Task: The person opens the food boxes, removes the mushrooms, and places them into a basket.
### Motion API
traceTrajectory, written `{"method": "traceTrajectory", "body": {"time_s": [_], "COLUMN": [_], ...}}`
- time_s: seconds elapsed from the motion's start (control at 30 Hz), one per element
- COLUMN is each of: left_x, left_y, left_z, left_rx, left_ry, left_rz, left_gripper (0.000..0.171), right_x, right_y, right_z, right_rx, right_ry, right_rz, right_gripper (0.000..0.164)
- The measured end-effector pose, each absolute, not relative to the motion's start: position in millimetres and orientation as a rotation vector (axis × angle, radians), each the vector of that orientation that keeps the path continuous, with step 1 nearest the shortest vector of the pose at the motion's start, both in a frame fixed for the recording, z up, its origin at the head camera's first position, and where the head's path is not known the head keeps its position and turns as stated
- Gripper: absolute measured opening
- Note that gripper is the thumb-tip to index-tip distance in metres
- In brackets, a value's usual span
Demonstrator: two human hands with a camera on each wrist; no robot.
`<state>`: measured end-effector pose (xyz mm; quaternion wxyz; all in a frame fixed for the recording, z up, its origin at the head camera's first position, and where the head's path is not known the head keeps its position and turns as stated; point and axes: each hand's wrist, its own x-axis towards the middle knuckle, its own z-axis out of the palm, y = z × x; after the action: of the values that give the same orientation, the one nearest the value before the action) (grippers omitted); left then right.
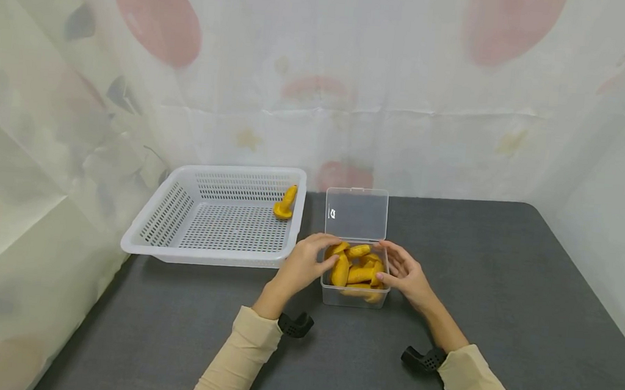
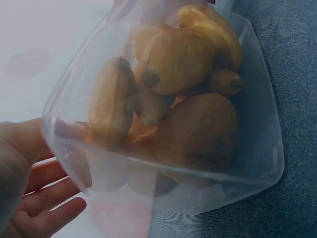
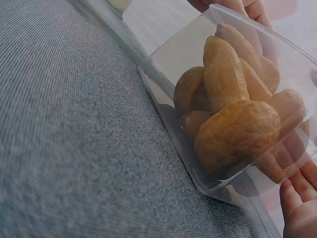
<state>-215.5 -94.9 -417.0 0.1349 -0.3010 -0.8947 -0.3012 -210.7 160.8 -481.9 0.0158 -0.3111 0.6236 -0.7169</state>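
A clear plastic box (image 1: 353, 297) stands on the dark table with its hinged lid (image 1: 356, 214) raised at the back. It is filled with several yellow mushroom-shaped pieces (image 1: 360, 274), also seen through the wall in both wrist views. My left hand (image 1: 307, 262) holds the box's left side, its thumb near the rim beside the pieces. At the opposite side my right hand (image 1: 408, 276) holds the box, thumb at the front right rim and fingers along the wall. In the right wrist view, the right fingers (image 3: 302, 186) lie against the box. Parts of both hands are blurred by the plastic.
Left of the box sits a white perforated basket (image 1: 208, 257), with one yellow mushroom-shaped piece (image 1: 285, 204) near its right wall. The dark table (image 1: 504, 283) extends to the right. A patterned curtain (image 1: 322, 67) hangs behind the table and at its left.
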Motion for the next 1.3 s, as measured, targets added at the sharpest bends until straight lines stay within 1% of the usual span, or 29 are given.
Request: {"method": "traceTrajectory", "body": {"time_s": [0.6,0.97,1.3], "left_x": [-215.5,-216.6,-216.6], "left_y": [-92.2,-91.4,-93.5], "left_z": [-420.4,-419.7,-419.1], "left_rx": [-0.825,-0.930,-0.942], "left_ry": [-2.576,-2.438,-2.459], "left_rz": [-0.866,-0.916,-1.016], "left_gripper": [0.030,0.030,0.035], "right_x": [-212.4,-211.0,-211.3], "right_y": [162.1,161.2,161.8], "right_z": [-484.1,-480.7,-482.6], "right_rx": [-1.010,-0.923,-0.990], "right_ry": [1.910,1.960,1.933], "right_rz": [-2.235,-2.210,-2.223], "right_gripper": [0.067,0.069,0.067]}}
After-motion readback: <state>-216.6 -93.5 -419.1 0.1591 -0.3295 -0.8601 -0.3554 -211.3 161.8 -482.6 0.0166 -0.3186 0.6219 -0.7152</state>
